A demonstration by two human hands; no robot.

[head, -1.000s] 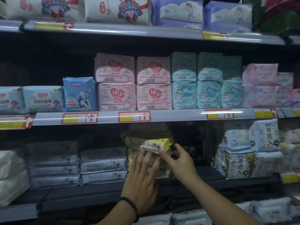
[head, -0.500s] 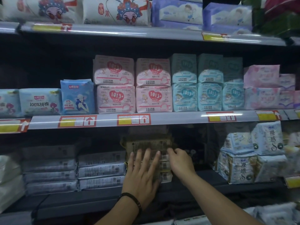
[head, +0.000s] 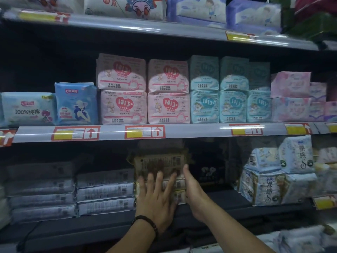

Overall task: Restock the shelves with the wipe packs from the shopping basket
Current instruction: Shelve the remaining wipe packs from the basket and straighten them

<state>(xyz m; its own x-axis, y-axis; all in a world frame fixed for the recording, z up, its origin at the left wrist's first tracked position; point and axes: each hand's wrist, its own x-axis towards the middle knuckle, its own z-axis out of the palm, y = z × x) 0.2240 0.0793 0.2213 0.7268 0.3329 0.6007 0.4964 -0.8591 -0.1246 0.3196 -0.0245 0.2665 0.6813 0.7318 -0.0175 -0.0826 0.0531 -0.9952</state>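
I have my left hand flat against the front of the stack of wipe packs, fingers straight and spread, the palm over the lower packs and the fingertips reaching the bottom edge of the top one. It grips nothing; it only presses. A dark beaded bracelet sits on that wrist. My right hand stands edge-on just beside the left one, fingers straight and together, laid along the right end of the same stack; it is flat too, with nothing held.

The yellowish packs lie one on another on the lower shelf, directly ahead of both hands. The print on them is too dim to read.

Just left of my left hand, touching the stack or nearly so, are piles of flat grey packs. Well to the right of my right hand, across a dark gap, stand pale blue and white packs. Above the hands runs a price rail with red and yellow tags, and on the shelf over it pink packs stand beside teal packs, two high.
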